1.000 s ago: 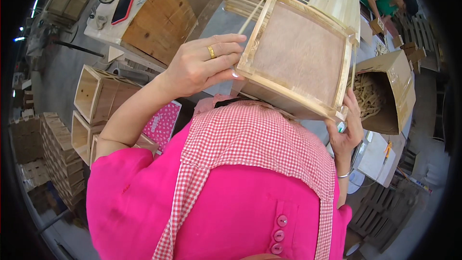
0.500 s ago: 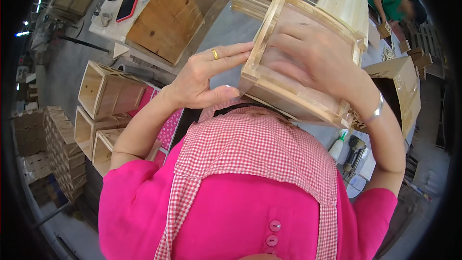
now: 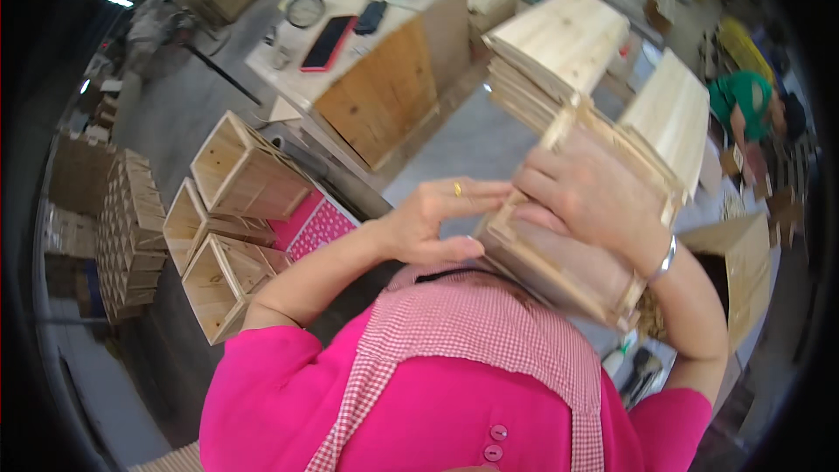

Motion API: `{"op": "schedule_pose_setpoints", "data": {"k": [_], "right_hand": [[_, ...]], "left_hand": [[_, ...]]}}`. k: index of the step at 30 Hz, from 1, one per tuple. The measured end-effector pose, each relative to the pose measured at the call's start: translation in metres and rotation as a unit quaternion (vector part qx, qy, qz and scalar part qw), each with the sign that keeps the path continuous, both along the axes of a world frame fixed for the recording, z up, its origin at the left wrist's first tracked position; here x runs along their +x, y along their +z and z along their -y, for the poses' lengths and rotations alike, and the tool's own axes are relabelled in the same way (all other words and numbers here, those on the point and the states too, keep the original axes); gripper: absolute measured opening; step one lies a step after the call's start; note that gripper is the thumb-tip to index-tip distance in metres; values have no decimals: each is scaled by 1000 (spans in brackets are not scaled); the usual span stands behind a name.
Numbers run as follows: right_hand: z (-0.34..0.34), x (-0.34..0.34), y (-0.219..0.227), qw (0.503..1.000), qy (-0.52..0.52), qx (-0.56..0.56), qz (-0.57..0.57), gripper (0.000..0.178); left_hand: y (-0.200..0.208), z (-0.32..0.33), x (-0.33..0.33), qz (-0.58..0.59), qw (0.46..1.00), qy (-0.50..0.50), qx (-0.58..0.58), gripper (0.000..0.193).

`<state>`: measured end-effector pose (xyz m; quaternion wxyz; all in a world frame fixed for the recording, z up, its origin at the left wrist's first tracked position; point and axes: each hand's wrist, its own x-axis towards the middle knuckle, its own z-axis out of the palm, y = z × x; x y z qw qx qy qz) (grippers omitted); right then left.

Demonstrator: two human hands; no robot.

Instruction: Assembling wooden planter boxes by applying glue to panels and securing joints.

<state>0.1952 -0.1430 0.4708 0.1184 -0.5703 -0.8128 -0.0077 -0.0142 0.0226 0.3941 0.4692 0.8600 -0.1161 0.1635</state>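
Note:
A light wooden box (image 3: 559,258) with a raised frame round its top rests tilted in front of my apron. My left hand (image 3: 433,220) lies against its left side, fingers stretched out and thumb apart. My right hand (image 3: 587,197) reaches across the top, with its fingers curled at the left rim and the thumb inside the frame. The right fingers are blurred, and whether they hold a small part is hidden. The fingertips of both hands nearly meet at that rim.
Stacked wooden panels (image 3: 559,39) lie beyond the box. Several finished wooden boxes (image 3: 249,175) stand at the left. A cardboard carton (image 3: 743,262) and a glue bottle (image 3: 614,358) are at the right. A co-worker in green (image 3: 743,100) bends at the far right.
The view has swung, so everything sits lower and further right. My right hand has moved from the middle of the box to its left rim, and its fingers have curled there.

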Motion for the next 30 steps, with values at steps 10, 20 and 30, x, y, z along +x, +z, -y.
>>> {"op": "schedule_pose_setpoints", "data": {"k": [10,20,30], "right_hand": [[68,29,5,911,-215,307,-174,39],[293,35,-331,713,-673,92,-172,42],[271,32,-418,749,-612,0,-255,41]], "left_hand": [[-1,-9,-3,-14,997,26,-64,64],[13,0,-19,1,970,227,-89,74],[101,90,32,107,947,121,279,67]]}}
